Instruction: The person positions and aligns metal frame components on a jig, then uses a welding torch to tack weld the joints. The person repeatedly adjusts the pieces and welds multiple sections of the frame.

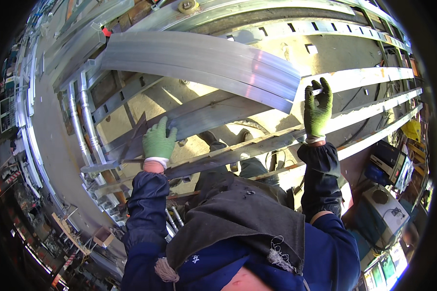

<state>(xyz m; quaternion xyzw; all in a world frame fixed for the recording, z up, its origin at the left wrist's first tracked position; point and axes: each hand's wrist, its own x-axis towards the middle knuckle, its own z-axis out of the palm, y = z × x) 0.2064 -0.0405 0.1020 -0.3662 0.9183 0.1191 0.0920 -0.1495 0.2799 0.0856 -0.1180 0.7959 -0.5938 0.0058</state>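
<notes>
My left hand (159, 139), in a green knitted glove, lies with its fingers stretched out on a grey metal beam (199, 116) that slants across the frame. My right hand (317, 110), gloved the same way, is raised beside the right end of a stack of long silvery metal profiles (204, 63). Its fingers are curled toward the thumb around a small whitish piece (317, 91), too small to name. The profiles rest across the metal bars, beyond my left hand. A dark pointed metal piece (140, 130) stands just left of that hand.
Long metal rails (369, 76) run across the work area to the right. A slotted bar (315, 26) crosses at the far side. Two round metal posts (85, 116) stand at the left. A pale machine housing (384, 209) is at the lower right.
</notes>
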